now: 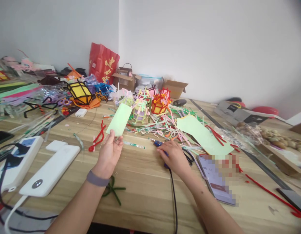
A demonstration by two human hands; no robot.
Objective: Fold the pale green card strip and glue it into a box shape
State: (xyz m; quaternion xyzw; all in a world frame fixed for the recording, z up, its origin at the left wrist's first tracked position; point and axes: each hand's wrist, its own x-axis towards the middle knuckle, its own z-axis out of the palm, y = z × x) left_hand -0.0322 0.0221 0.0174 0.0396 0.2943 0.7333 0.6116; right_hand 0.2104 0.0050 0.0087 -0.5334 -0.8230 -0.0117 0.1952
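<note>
My left hand (pixel 109 152) holds up a light green paper strip (pixel 119 119) by its lower end, above the wooden table (pixel 145 191). My right hand (pixel 173 157) rests on the table, closed over a blue-handled tool (pixel 158 143) with a black cord (pixel 174 198) running toward me; black scissors (pixel 189 158) lie just beside it. A larger light green paper sheet (pixel 202 135) lies flat to the right of that hand. Behind both hands is a heap of cut pipe cleaner pieces (pixel 162 125) and small pipe cleaner lanterns (pixel 159 104).
White power banks (pixel 49 170) and a power strip (pixel 17 161) with cables lie at the left. A phone (pixel 215 182) lies right of my right hand. A red pipe cleaner (pixel 98 138), cardboard boxes (pixel 175 88), a red bag (pixel 103 63) and a long ruler (pixel 265 167) are around.
</note>
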